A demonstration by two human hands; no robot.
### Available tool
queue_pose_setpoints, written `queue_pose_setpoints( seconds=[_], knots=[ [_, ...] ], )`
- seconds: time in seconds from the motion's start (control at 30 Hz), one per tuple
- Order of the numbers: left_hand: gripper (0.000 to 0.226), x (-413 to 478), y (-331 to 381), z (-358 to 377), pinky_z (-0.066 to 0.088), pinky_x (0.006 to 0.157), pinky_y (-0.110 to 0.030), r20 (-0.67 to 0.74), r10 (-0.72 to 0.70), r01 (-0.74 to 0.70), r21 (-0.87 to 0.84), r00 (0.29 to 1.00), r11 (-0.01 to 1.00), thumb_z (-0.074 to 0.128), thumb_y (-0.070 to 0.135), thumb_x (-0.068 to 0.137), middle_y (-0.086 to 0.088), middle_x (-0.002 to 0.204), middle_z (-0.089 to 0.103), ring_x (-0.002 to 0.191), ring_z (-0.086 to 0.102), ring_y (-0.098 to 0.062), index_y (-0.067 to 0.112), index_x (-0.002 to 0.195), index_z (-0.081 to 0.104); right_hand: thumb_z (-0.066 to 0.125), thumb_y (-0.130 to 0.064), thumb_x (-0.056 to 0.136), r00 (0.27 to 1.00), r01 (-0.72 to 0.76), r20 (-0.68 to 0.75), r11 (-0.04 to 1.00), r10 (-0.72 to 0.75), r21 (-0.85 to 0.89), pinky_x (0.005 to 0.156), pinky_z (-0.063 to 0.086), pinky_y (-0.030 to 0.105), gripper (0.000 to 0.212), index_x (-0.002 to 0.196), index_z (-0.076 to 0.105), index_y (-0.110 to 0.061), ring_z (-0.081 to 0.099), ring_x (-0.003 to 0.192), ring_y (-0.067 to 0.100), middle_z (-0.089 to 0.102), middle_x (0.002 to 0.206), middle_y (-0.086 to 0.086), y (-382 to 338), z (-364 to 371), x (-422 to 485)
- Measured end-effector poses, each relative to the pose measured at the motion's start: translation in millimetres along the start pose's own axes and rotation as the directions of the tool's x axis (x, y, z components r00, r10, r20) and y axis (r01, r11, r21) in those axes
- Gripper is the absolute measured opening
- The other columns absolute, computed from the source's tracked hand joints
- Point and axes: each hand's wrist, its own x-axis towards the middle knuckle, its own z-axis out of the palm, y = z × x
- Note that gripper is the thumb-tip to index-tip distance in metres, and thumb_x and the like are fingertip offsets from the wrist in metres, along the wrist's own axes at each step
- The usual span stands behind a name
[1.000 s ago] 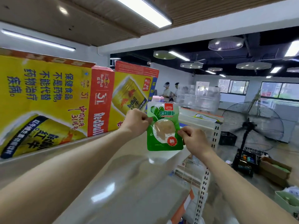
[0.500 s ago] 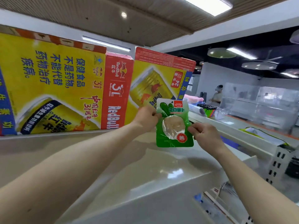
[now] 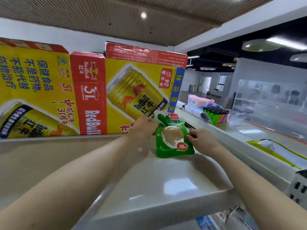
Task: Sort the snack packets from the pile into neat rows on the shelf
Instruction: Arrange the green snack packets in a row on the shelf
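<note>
A green snack packet [image 3: 172,138] with a clear window and a red round sticker stands upright on the glossy top shelf [image 3: 166,180], its bottom edge on the surface. My left hand [image 3: 144,127] pinches the packet's upper left edge. On the other side, my right hand [image 3: 201,140] pinches its right edge at mid height. Both forearms reach over the shelf from the near side. The packet's top leans toward the yellow box behind it.
Large yellow and red drink cartons [image 3: 141,90] stand along the back of the shelf at the left. To the right runs another shelf top with a pink pack [image 3: 199,101], coloured lighters [image 3: 216,113] and a yellow-edged packet [image 3: 274,150]. The shelf's front edge [image 3: 166,214] is near me.
The view has swung left and down. Both hands have lowered the green packet so that it rests on the shelf surface, closer to the yellow carton.
</note>
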Motion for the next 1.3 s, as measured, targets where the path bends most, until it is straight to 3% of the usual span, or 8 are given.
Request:
queue_pose_setpoints(
  seconds=[0.23,0.4,0.53,0.73,0.93,1.03,1.13,1.3],
  knots=[
    [0.020,21.7,-12.8,14.8,0.044,0.056,-0.025,0.001,-0.014,0.014,0.148,1.000,0.989,0.061,0.023,0.096,-0.005,0.080,0.066,0.072,0.060,-0.015,0.007,0.091,0.071,0.055,-0.023,0.095,0.990,-0.017,0.134,0.993,0.033,-0.121,0.062,0.039,0.028,0.026,0.093,0.072,-0.004,0.056,0.080,0.022,0.066,0.090,0.010,7.1,6.0,25.7],
    [0.023,28.4,-29.4,29.2,0.048,0.067,-0.031,0.041,0.030,-0.043,0.365,0.999,0.930,0.058,0.026,0.094,-0.011,0.088,0.066,0.075,0.059,-0.018,0.006,0.088,0.068,0.049,-0.016,0.088,0.972,0.023,0.232,0.963,0.041,-0.268,0.057,0.035,0.027,0.021,0.074,0.062,-0.006,0.052,0.078,0.025,0.059,0.082,0.011,11.3,10.0,32.7],
    [0.029,31.1,-30.9,31.2,0.036,0.052,-0.025,0.084,0.065,-0.099,0.526,0.994,0.845,0.057,0.029,0.096,-0.004,0.075,0.055,0.066,0.052,-0.011,0.012,0.073,0.054,0.048,-0.021,0.085,0.968,0.058,0.250,0.939,0.030,-0.338,0.068,0.038,0.029,0.023,0.063,0.052,-0.015,0.045,0.081,0.024,0.057,0.086,0.010,11.9,13.8,35.4],
    [0.025,27.4,-24.4,30.0,0.036,0.050,-0.026,0.092,0.069,-0.111,0.616,0.993,0.780,0.057,0.030,0.094,-0.005,0.077,0.054,0.066,0.051,-0.012,0.011,0.078,0.053,0.045,-0.027,0.082,0.977,0.028,0.208,0.938,0.047,-0.345,0.071,0.045,0.031,0.024,0.060,0.046,-0.017,0.050,0.080,0.028,0.056,0.090,0.012,14.2,15.2,30.6],
    [0.045,-3.1,-13.6,16.0,0.053,0.072,-0.036,0.006,0.099,-0.074,0.708,0.995,0.702,0.042,0.049,0.098,-0.007,0.081,0.057,0.080,0.062,-0.026,0.015,0.070,0.049,0.039,-0.045,0.095,0.998,-0.023,0.048,0.962,0.037,-0.272,0.073,0.044,0.035,0.032,0.092,0.055,-0.018,0.056,0.094,0.029,0.062,0.109,0.012,8.8,10.4,16.5],
    [0.044,-23.6,-3.6,4.9,0.051,0.083,-0.041,-0.037,0.184,-0.089,0.770,0.982,0.632,0.039,0.055,0.098,-0.005,0.099,0.062,0.088,0.058,-0.024,0.016,0.098,0.059,0.040,-0.045,0.097,0.996,0.041,-0.066,0.984,-0.053,-0.173,0.083,0.046,0.038,0.040,0.105,0.062,-0.013,0.055,0.105,0.029,0.061,0.113,0.011,-8.4,1.6,6.5],
    [0.045,-41.8,2.4,-10.1,0.040,0.101,-0.044,0.025,0.315,-0.225,0.755,0.949,0.616,0.038,0.053,0.099,-0.003,0.134,0.050,0.122,0.047,-0.024,0.020,0.126,0.051,0.041,-0.047,0.098,0.981,0.126,-0.130,0.982,-0.145,-0.143,0.097,0.041,0.042,0.041,0.124,0.058,-0.020,0.048,0.120,0.028,0.054,0.129,0.005,-31.2,-4.3,-6.4],
    [0.052,-80.2,-7.1,-44.0,0.028,0.111,-0.046,-0.010,0.500,-0.330,0.740,0.866,0.587,0.035,0.058,0.098,0.009,0.159,0.022,0.146,0.019,-0.018,0.033,0.143,0.038,0.042,-0.048,0.098,0.936,0.288,-0.193,0.956,-0.294,-0.059,0.112,0.023,0.043,0.051,0.146,0.037,-0.030,0.027,0.141,0.022,0.031,0.156,-0.007,-71.1,-1.3,-31.5]
  ],
)
